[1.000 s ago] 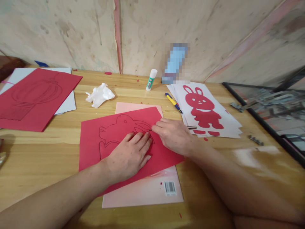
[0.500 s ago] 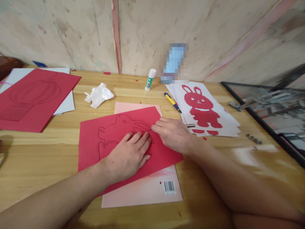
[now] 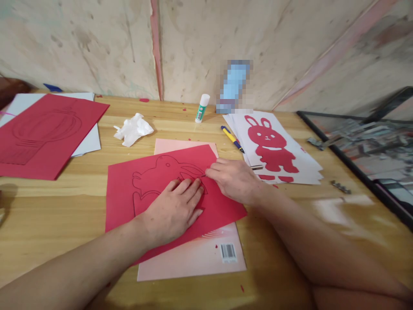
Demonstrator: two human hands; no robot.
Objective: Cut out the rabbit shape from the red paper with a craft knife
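Beneath the flattened left hand (image 3: 172,211) and right hand (image 3: 235,180) gripping a slim tool (image 3: 257,167), the red sheet (image 3: 121,189).

Crumpled white tissue (image 3: 134,129), stained wall (image 3: 97,47)

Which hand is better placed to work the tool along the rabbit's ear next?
Right, I'd judge: the right hand pinches the slim tool, its tip at the ear outline, while the left hand lies flat on the red paper.

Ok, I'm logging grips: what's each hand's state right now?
Left hand: open, palm down on the red sheet.
Right hand: closed, pinching a thin tool.
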